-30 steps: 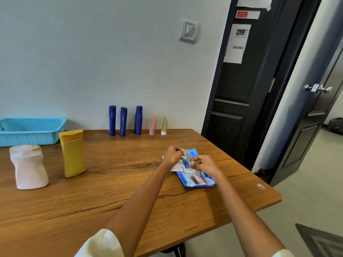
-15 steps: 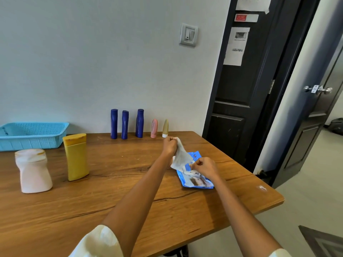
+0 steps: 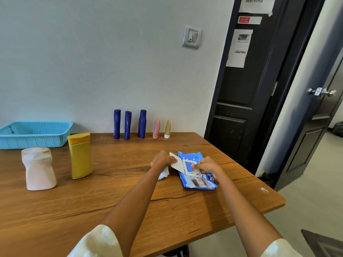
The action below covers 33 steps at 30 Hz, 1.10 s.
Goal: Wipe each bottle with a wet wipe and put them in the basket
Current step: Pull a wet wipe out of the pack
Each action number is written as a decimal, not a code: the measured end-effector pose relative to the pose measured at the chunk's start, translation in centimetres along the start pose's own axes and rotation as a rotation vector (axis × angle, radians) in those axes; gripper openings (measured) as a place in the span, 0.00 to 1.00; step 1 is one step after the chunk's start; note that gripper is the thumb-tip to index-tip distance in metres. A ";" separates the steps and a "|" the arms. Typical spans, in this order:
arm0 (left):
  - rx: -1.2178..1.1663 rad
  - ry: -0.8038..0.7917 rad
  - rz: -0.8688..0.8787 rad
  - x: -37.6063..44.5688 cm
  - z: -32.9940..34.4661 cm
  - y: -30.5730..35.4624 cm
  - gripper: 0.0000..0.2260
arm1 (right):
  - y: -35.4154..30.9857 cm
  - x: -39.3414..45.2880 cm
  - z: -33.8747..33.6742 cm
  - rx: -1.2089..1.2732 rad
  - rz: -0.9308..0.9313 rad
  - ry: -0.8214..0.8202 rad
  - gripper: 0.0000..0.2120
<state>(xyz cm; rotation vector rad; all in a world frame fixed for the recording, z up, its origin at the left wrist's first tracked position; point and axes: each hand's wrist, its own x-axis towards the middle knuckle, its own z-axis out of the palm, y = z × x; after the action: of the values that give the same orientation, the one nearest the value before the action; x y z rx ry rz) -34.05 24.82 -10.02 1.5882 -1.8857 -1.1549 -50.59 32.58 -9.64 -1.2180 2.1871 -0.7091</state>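
Half a second ago the left hand [image 3: 162, 160] held a wet wipe [image 3: 163, 174] raised above the wipes pack [image 3: 196, 170]. Now it has dropped to the table [image 3: 111, 201], wipe bunched in its grasp, fingers also on the pack's open lid. The right hand [image 3: 207, 166] pinches at the pack's opening. The wipe is out, so wiping can probably begin. Farther left stand a pale bottle [image 3: 39, 168] and a yellow bottle [image 3: 79, 155]. By the wall stand five small bottles [image 3: 142, 124]. The blue basket [image 3: 35, 134] appears empty.
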 end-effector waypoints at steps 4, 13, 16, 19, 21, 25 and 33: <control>-0.157 -0.042 0.059 -0.1 0.0 0.5 0.08 | -0.9 0.4 1.1 -0.048 0.041 0.124 0.14; -0.344 0.058 0.040 -0.2 -0.2 -0.4 0.16 | -2.4 0.4 1.9 0.130 0.039 0.161 0.07; -0.412 0.077 0.028 -0.3 0.4 -0.8 0.15 | -2.8 0.4 1.7 0.067 0.041 0.094 0.04; -0.441 0.077 0.060 -0.6 0.8 -0.7 0.12 | -2.8 0.4 1.7 0.029 0.053 0.006 0.05; -0.449 0.079 0.074 -0.7 0.9 -0.8 0.13 | -2.5 0.5 1.7 0.081 0.075 -0.034 0.09; -0.443 0.091 0.050 -0.7 0.8 -1.0 0.16 | -2.4 0.8 1.4 0.176 0.070 -0.057 0.03; -0.378 0.072 0.034 -1.3 0.4 -0.8 0.20 | -2.7 0.2 1.4 -0.095 0.022 -0.039 0.14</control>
<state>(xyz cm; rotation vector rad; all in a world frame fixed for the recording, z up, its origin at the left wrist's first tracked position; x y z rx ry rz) -33.52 26.19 -10.58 1.3630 -1.5317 -1.3271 -48.21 30.90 -8.89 -1.2420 2.2208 -0.5735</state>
